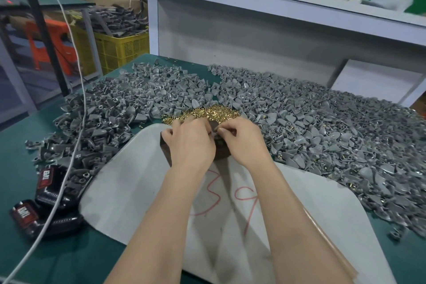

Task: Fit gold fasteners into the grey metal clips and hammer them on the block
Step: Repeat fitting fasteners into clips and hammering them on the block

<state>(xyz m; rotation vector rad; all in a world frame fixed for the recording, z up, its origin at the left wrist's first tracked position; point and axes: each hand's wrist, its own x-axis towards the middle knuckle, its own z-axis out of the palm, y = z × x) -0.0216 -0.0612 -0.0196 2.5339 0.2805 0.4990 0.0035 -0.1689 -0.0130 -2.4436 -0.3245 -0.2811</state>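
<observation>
Head view: fingertips of the left hand (191, 143) and right hand (242, 143) are pinched together over the dark block (222, 155); what is clamped between them cannot be told. Just beyond the fingers the gold fasteners (207, 113) are heaped; grey clips (322, 127) are piled to both sides. A fastener seated crooked is judged the risk, since the fingers cover the work.

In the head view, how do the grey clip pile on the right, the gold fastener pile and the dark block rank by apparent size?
1. Right clip pile, clearly largest.
2. Gold fastener pile.
3. Block, though the hands hide much of it, so 2 and 3 are unsure.
</observation>
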